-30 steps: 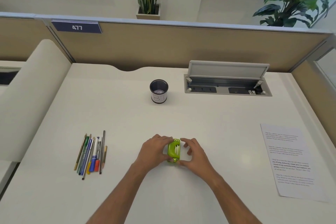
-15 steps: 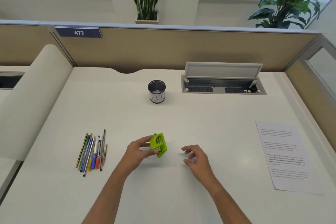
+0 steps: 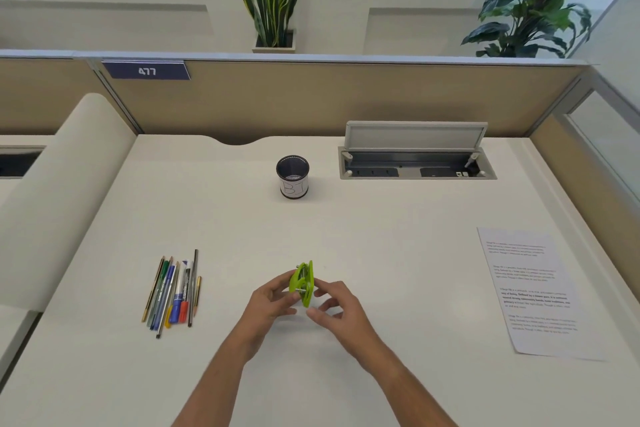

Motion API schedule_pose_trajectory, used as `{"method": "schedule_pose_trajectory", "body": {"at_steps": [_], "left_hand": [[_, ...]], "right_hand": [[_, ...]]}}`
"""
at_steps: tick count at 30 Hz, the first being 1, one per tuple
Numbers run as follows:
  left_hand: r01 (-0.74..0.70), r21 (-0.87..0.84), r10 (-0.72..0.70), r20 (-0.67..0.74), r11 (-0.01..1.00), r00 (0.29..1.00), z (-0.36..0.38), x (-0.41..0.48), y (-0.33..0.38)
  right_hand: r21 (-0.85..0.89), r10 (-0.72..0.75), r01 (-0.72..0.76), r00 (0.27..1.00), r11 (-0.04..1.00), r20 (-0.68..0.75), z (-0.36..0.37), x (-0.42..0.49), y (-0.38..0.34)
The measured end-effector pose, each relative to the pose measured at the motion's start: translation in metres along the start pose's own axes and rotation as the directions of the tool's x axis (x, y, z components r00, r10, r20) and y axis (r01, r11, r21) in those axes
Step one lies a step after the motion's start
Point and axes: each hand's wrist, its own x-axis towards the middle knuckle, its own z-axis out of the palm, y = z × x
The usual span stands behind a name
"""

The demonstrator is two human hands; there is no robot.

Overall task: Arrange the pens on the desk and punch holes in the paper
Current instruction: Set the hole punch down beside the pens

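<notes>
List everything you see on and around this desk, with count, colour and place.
hole punch: one, lime green, held above desk, front centre
pens: roughly ten, mixed colours, bundled front left
pen cup: one, dark with white label, back centre
paper: one printed sheet, white, right side
power hatch: one, grey, lid open, back right
sign: one, navy, on partition
plants: two, green, behind partition
desk: one, cream, underneath everything
left hand: one, grips hole punch
right hand: one, pinches hole punch
</notes>
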Motion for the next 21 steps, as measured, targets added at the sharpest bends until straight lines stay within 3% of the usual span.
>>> {"method": "schedule_pose_trajectory", "body": {"at_steps": [11,21], "left_hand": [[-0.019,-0.114,0.011,-0.063,0.993,0.998,0.019,0.007,0.002],[0.059,-0.197,-0.051,0.043,0.979,0.998,0.024,0.003,0.003]], "right_hand": [[0.164,-0.016,0.056,0.972,0.985,-0.233,0.020,-0.010,-0.006],[0.105,-0.131,0.160,0.962,0.982,-0.240,0.018,-0.013,-0.017]]}}
